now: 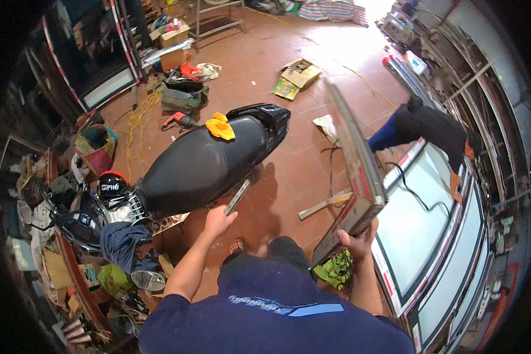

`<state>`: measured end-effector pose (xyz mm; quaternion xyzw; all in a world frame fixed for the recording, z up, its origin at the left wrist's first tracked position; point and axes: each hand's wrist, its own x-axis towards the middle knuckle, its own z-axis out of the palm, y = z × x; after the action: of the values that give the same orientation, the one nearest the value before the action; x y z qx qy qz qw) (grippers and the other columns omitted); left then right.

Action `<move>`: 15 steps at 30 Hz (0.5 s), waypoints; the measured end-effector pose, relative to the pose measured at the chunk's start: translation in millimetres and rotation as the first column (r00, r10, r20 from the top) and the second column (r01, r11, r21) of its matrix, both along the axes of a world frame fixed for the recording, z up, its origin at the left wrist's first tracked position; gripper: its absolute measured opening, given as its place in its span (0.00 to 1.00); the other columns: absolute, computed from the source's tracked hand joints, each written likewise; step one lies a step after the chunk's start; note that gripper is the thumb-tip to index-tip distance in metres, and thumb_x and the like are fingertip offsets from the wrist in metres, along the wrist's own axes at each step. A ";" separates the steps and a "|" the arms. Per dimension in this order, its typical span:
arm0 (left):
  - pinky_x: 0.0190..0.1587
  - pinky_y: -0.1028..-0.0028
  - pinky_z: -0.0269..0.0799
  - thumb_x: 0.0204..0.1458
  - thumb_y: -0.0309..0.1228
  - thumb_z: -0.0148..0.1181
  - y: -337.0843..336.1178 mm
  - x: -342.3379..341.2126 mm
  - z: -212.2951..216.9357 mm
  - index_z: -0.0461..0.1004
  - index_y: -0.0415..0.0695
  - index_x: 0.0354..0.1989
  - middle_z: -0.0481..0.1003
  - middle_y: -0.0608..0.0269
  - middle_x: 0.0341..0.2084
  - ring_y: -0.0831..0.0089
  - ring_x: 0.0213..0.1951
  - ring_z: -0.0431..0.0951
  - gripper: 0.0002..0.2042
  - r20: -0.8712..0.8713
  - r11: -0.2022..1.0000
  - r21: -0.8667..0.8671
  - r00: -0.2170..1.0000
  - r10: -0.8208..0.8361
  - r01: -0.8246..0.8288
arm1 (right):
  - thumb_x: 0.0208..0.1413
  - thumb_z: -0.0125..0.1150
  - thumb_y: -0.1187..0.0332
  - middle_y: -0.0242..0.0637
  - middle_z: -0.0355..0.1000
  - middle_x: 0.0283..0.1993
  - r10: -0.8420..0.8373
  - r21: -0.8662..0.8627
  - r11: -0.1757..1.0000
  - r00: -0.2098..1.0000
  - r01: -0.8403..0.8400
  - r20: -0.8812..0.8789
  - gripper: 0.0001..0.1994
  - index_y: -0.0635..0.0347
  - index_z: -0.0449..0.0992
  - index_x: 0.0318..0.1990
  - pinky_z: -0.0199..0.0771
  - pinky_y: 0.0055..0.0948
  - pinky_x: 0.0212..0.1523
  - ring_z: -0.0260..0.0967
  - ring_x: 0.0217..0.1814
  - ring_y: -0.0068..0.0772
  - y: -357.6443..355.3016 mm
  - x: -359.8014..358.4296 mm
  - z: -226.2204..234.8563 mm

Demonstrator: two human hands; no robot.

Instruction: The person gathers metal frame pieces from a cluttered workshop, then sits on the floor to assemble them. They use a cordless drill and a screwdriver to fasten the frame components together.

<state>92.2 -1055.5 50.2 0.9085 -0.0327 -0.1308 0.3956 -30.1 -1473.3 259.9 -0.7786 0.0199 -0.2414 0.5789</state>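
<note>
My left hand [220,222] is closed around one end of a short, slim grey metal piece [238,196]; its exact kind I cannot make out. It points up and away, beside the black seat of a motorbike [192,159]. With my right hand [360,238] I grip the near corner of a long, grey-brown metal frame [364,171] with worn red patches. One side of this frame stretches away from me and another slants down toward my legs. My right thumb lies on its near side, while the other fingers are partly hidden.
White-framed glass panels [416,221] lean at the right, with dark clothing [433,127] over them. A yellow cloth [220,126] lies on the seat. Beyond are a red power tool [179,121], an open cardboard box [301,73] and yellow cables [137,121]. Clutter and a helmet [111,184] stand left.
</note>
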 end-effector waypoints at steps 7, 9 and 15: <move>0.39 0.61 0.76 0.58 0.45 0.69 -90.9 171.5 47.1 0.80 0.38 0.38 0.80 0.47 0.28 0.56 0.30 0.81 0.19 -0.011 0.979 -0.206 1.000 0.012 -0.014 | 0.43 0.80 0.67 0.48 0.66 0.68 0.008 0.247 0.969 0.999 -0.016 0.036 0.54 0.58 0.50 0.76 0.71 0.50 0.67 0.68 0.66 0.46 -95.2 152.0 -18.7; 0.39 0.58 0.77 0.56 0.45 0.70 -125.4 221.8 56.0 0.80 0.38 0.36 0.81 0.47 0.28 0.54 0.33 0.83 0.18 0.006 0.977 -0.211 1.000 0.020 -0.018 | 0.43 0.79 0.64 0.48 0.64 0.70 -0.003 0.174 0.985 0.996 -0.013 0.092 0.54 0.58 0.50 0.76 0.70 0.50 0.68 0.67 0.67 0.46 -136.2 205.8 -39.8; 0.33 0.63 0.73 0.58 0.44 0.70 -256.6 357.6 78.1 0.79 0.39 0.32 0.77 0.58 0.23 0.68 0.26 0.77 0.18 -0.090 0.901 -0.396 0.984 0.156 -0.179 | 0.40 0.83 0.67 0.48 0.53 0.76 -0.010 0.078 0.997 0.995 0.002 0.101 0.62 0.53 0.42 0.79 0.67 0.53 0.70 0.61 0.71 0.48 -251.4 335.5 -94.4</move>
<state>449.8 -1312.2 128.4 0.8031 0.0305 -0.1122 0.5844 305.4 -1724.6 165.5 -0.7422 0.0023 -0.2812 0.6084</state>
